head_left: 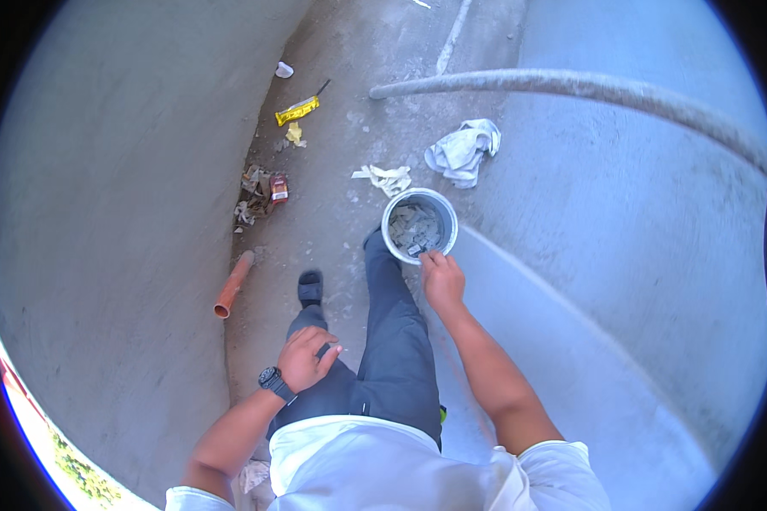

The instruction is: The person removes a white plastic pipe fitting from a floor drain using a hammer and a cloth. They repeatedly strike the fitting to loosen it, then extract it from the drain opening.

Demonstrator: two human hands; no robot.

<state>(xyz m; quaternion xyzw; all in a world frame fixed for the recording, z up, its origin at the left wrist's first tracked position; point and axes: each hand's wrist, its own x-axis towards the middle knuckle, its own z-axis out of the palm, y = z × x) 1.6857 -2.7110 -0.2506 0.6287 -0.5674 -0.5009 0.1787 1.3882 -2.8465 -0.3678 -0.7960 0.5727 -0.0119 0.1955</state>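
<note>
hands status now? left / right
Left hand: loosely curled against the thigh, holding nothing.
Right hand: closed on the rim of the metal bucket.

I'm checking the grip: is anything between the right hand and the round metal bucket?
Nothing visible. The right hand is already on the near rim of the round metal bucket, which holds grey rubble. The left hand rests by the thigh, apart from it.

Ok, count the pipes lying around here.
2: a short orange pipe on the floor by the left wall, and a long grey pipe running across the upper right. Others may lie out of view.
</note>
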